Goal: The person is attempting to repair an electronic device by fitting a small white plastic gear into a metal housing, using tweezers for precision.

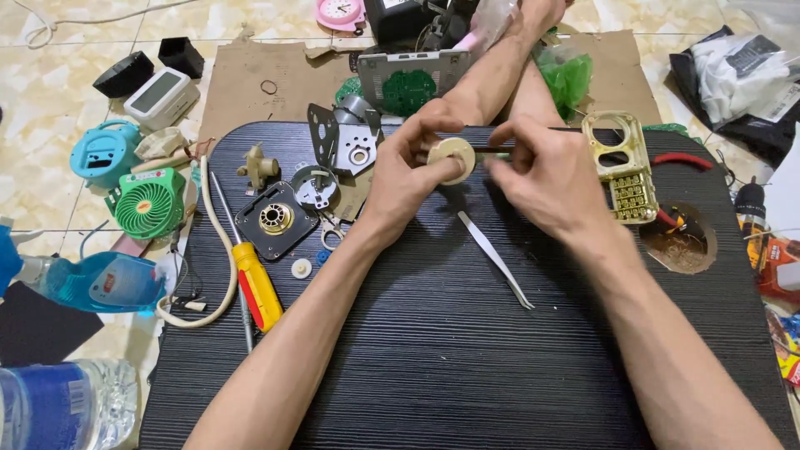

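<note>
The left hand [408, 171] pinches a small cream-coloured round part [452, 158] just above the dark ribbed tabletop [467, 350], fingers curled close around its rim, thumb across the front, the grip closed on it. The right hand [546, 179] is closed around a thin dark tool [492, 151] whose tip meets the side of the round part; the shaft is mostly hidden inside the fist, so what kind of tool it is cannot be told. To do this well, the round part seems best kept steady and square to the tool, with the pressure coming straight along the shaft so the tip does not skid off toward the left thumb. Just below the round part lie steel tweezers [496, 258] on the tabletop; to its left lies a black plate with a brass hub [275, 219], further left a yellow and red screwdriver [254, 283]; to its right rests a yellowish plastic frame [621, 167].
</note>
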